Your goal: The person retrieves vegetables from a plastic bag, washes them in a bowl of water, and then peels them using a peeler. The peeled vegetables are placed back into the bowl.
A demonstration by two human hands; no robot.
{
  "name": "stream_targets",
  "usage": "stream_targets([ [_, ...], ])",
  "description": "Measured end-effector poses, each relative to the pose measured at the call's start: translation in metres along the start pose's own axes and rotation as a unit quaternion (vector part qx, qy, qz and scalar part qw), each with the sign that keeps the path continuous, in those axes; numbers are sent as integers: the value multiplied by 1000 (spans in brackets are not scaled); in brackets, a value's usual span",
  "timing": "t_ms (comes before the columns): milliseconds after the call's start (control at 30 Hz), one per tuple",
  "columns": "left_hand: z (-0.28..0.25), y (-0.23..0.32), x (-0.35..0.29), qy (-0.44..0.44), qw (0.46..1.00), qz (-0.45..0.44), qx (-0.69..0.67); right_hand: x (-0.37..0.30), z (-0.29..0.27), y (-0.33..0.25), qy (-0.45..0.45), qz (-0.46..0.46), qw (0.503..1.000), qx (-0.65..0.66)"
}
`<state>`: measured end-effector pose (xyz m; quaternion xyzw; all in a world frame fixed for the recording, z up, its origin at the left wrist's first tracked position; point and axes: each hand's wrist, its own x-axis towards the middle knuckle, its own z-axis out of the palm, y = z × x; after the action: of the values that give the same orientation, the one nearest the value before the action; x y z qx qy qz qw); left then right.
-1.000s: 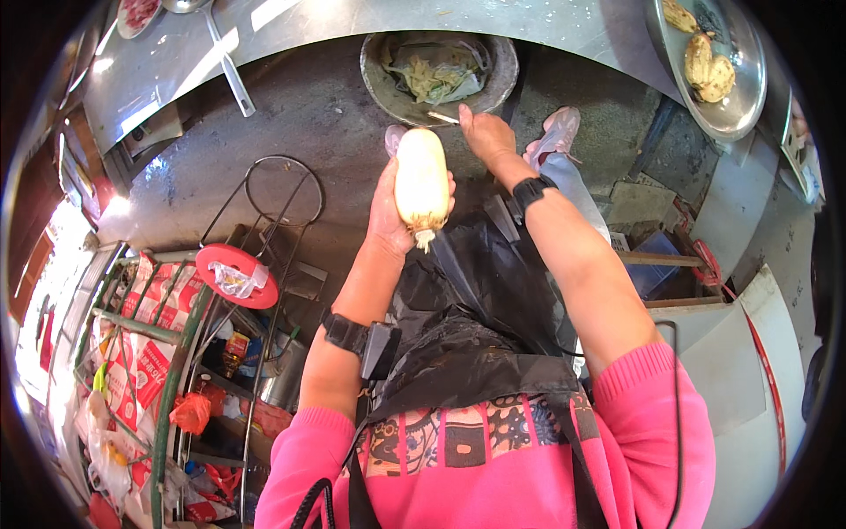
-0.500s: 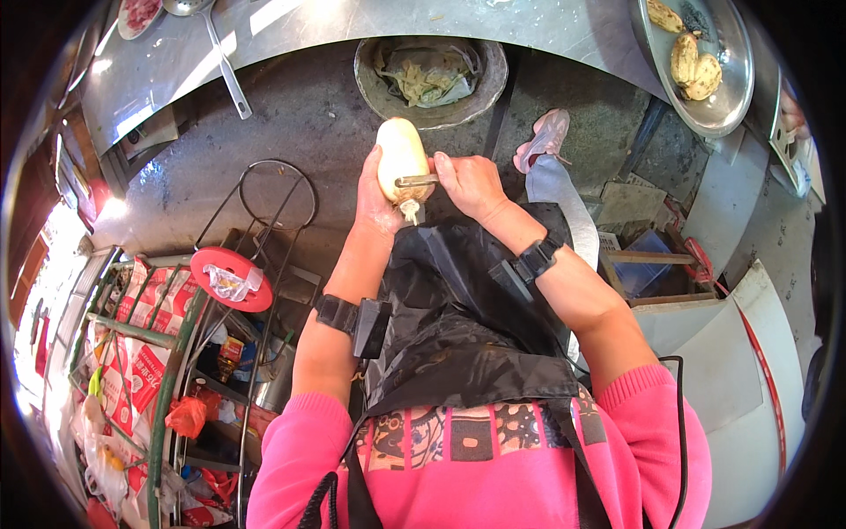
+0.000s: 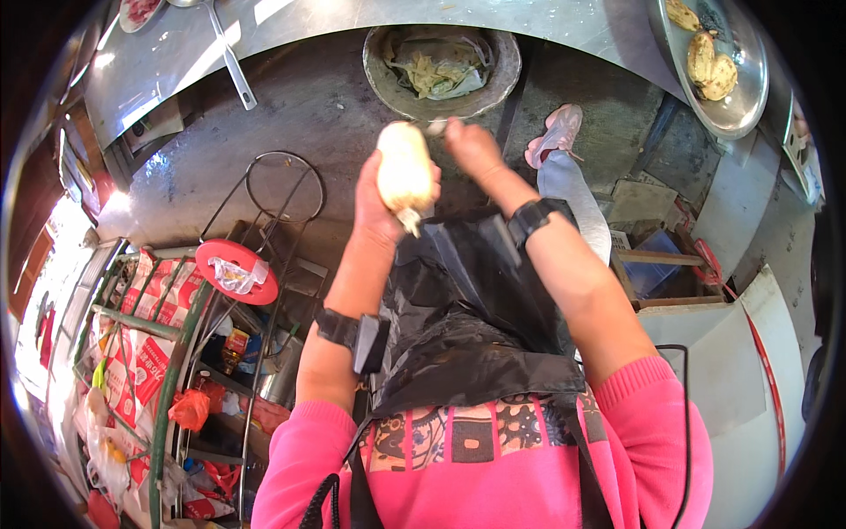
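In my left hand (image 3: 375, 204) lies a pale, mostly peeled lotus root (image 3: 405, 167), its knobby end pointing toward me. My fingers wrap around it from the left and beneath. Just right of the root's far end, my right hand (image 3: 477, 152) is closed around a small metal peeler (image 3: 437, 127), smeared by motion. The peeler appears apart from the root. Beyond both hands, a round metal basin (image 3: 377, 81) on the floor holds pale peelings and crumpled, film-like scraps.
A steel table (image 3: 308, 35) curves across the far side, bearing a slotted ladle (image 3: 233, 70). At far right, a metal bowl (image 3: 749, 110) contains more lotus roots (image 3: 709, 66). To my left stand a wire-frame stool (image 3: 284, 167) and a cluttered rack (image 3: 137, 322).
My right hand has moved the peeler away from the root's near end, outward past its far end. The left hand still holds the root. The whole view has shifted slightly.
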<state>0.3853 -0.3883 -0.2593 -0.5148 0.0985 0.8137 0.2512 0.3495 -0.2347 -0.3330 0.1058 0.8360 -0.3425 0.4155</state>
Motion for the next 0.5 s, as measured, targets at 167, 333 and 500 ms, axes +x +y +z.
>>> stream_targets([
  [167, 0, -9, 9, -14, 998, 54, 0, 11, -23, 5, -1, 1, 1000, 25],
  [333, -9, 3, 14, 14, 999, 49, 13, -35, -27, -16, -47, -142, 988, -27],
  [500, -11, 1, 8, 23, 997, 17, 70, -29, -20, -20, -25, -115, 991, -68],
])
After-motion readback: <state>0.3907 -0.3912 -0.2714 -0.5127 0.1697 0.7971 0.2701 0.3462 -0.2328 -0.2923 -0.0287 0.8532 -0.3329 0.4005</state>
